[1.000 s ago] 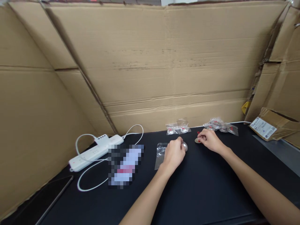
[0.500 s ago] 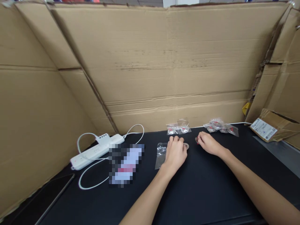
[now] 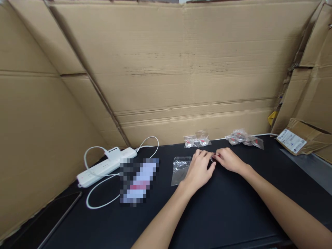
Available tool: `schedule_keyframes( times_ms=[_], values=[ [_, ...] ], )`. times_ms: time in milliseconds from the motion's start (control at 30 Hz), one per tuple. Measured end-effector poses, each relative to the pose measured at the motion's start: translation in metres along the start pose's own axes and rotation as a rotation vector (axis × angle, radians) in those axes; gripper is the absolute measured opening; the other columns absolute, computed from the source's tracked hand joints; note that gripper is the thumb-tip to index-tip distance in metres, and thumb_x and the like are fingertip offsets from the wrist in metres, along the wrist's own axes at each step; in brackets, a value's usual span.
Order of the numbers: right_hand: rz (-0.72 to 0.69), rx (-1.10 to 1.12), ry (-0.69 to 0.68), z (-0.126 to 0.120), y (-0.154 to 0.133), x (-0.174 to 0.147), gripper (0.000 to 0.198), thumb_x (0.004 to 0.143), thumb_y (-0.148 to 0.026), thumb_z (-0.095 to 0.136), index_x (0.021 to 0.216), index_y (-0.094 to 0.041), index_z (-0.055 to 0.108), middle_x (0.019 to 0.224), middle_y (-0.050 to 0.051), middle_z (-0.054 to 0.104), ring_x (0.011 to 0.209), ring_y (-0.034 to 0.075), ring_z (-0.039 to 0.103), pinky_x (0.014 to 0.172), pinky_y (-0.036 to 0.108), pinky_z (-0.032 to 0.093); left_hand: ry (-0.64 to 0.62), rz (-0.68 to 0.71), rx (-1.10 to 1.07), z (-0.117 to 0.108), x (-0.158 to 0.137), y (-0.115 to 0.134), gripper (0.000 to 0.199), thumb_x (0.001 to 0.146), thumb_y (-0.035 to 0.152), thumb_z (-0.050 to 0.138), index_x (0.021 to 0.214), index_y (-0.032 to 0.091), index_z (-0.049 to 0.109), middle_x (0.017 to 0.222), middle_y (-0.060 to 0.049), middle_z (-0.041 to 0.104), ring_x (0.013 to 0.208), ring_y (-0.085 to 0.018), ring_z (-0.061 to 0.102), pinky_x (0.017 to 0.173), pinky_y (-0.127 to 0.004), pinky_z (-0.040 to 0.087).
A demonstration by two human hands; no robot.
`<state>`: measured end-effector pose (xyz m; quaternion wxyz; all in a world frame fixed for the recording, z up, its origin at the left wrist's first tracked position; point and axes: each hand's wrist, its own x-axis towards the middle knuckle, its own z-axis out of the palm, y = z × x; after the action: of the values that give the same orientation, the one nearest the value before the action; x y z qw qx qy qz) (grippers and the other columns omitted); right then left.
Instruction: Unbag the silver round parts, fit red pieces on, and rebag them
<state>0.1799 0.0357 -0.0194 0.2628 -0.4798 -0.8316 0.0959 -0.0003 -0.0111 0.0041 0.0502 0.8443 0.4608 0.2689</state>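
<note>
My left hand (image 3: pixel 199 169) lies low over the black tabletop, its fingers closed at a thin, pale round piece (image 3: pixel 212 159), mostly hidden by the fingers. Close beside it, my right hand (image 3: pixel 228 160) pinches a small red part (image 3: pixel 219 155) whose exact kind I cannot make out. The two sets of fingertips almost meet around these pieces. A flat clear plastic bag (image 3: pixel 179 173) rests just left of my left hand. Behind the hands are two clear packets (image 3: pixel 197 140) with round, pale pieces marked red. Several similar packets (image 3: pixel 243 139) are heaped farther right.
Left of the hands lie a pixelated object (image 3: pixel 141 181) and a white power strip (image 3: pixel 106 167) with looping cable. A dark flat device (image 3: pixel 49 221) is at the near left. A torn cardboard box (image 3: pixel 302 136) stands right. Cardboard walls (image 3: pixel 166 76) enclose the table.
My left hand has shifted right with the pale round piece, uncovering more of the clear bag. It now meets my right hand, which stays in nearly the same place.
</note>
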Motion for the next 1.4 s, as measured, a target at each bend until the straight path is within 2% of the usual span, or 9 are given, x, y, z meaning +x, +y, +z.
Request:
schedule_keyframes(
  times_ms=[167,300,467,567,767,900,1100,1233,1400],
  values=[
    [-0.062,0.046,-0.006,0.002,0.000,0.000,0.021,0.090,-0.021,0.049,0.071,-0.018,0.058,0.075,0.005,0.064,0.067,0.015,0.057,0.063,0.024,0.040,-0.030,0.031,0.021,0.001,-0.001,-0.002,0.022,0.090,0.026,0.052,0.106,0.020,0.066,0.106,-0.006,0.064,0.106,-0.024,0.046,0.093,-0.038,0.040],
    [-0.069,0.097,-0.011,0.002,0.000,0.001,0.021,0.089,-0.017,0.049,0.073,-0.018,0.062,0.077,0.006,0.066,0.071,0.015,0.060,0.067,0.025,0.042,-0.028,0.028,0.025,0.001,-0.001,-0.003,0.021,0.089,0.025,0.053,0.104,0.020,0.067,0.108,-0.007,0.064,0.106,-0.025,0.046,0.092,-0.038,0.041],
    [0.037,0.224,-0.049,0.000,0.005,0.006,0.021,0.085,-0.017,0.050,0.074,-0.017,0.067,0.070,0.004,0.069,0.062,0.015,0.059,0.060,0.024,0.042,-0.053,0.016,0.027,-0.001,-0.001,-0.003,0.021,0.089,0.022,0.050,0.095,0.019,0.070,0.106,-0.007,0.066,0.104,-0.026,0.046,0.091,-0.039,0.042],
    [0.105,0.272,-0.021,0.000,0.011,0.010,0.020,0.085,-0.020,0.051,0.076,-0.016,0.069,0.072,0.004,0.071,0.064,0.015,0.061,0.061,0.024,0.043,-0.066,0.003,0.027,-0.001,0.000,-0.003,0.021,0.088,0.021,0.051,0.098,0.020,0.070,0.105,-0.007,0.066,0.104,-0.026,0.047,0.091,-0.040,0.042],
    [0.123,0.077,0.099,0.001,0.028,0.009,0.018,0.084,-0.022,0.055,0.082,-0.017,0.071,0.075,0.005,0.069,0.065,0.016,0.058,0.063,0.026,0.043,-0.034,-0.029,0.078,-0.004,0.001,-0.003,0.020,0.090,0.024,0.049,0.098,0.019,0.067,0.104,-0.009,0.064,0.106,-0.027,0.046,0.091,-0.040,0.040],
    [0.081,-0.046,0.088,0.000,0.034,0.006,0.016,0.083,-0.019,0.056,0.086,-0.018,0.072,0.082,0.007,0.066,0.070,0.016,0.058,0.067,0.027,0.044,-0.023,-0.126,0.190,-0.006,0.002,-0.007,0.022,0.091,0.024,0.046,0.101,0.019,0.065,0.102,-0.011,0.063,0.106,-0.028,0.046,0.089,-0.041,0.039],
    [0.029,-0.092,0.076,-0.001,0.030,0.004,0.016,0.083,-0.017,0.056,0.085,-0.018,0.072,0.090,0.009,0.065,0.089,0.021,0.058,0.084,0.033,0.044,-0.057,-0.169,0.298,-0.006,0.002,-0.015,0.021,0.089,0.023,0.046,0.093,0.015,0.065,0.097,-0.015,0.062,0.104,-0.030,0.046,0.086,-0.041,0.039],
    [0.032,-0.083,0.087,-0.001,0.028,0.004,0.014,0.084,-0.019,0.057,0.083,-0.018,0.071,0.089,0.009,0.065,0.088,0.021,0.058,0.084,0.034,0.043,-0.067,-0.180,0.265,-0.006,0.002,-0.015,0.021,0.089,0.025,0.048,0.095,0.014,0.065,0.100,-0.015,0.061,0.109,-0.031,0.044,0.090,-0.041,0.039],
    [0.013,-0.056,0.155,-0.002,0.023,0.006,0.016,0.088,-0.021,0.053,0.079,-0.018,0.066,0.087,0.008,0.064,0.086,0.021,0.058,0.083,0.033,0.044,-0.092,-0.210,0.270,-0.004,0.001,-0.016,0.020,0.088,0.024,0.048,0.089,0.014,0.065,0.098,-0.016,0.060,0.104,-0.031,0.046,0.088,-0.042,0.040]
  ],
)
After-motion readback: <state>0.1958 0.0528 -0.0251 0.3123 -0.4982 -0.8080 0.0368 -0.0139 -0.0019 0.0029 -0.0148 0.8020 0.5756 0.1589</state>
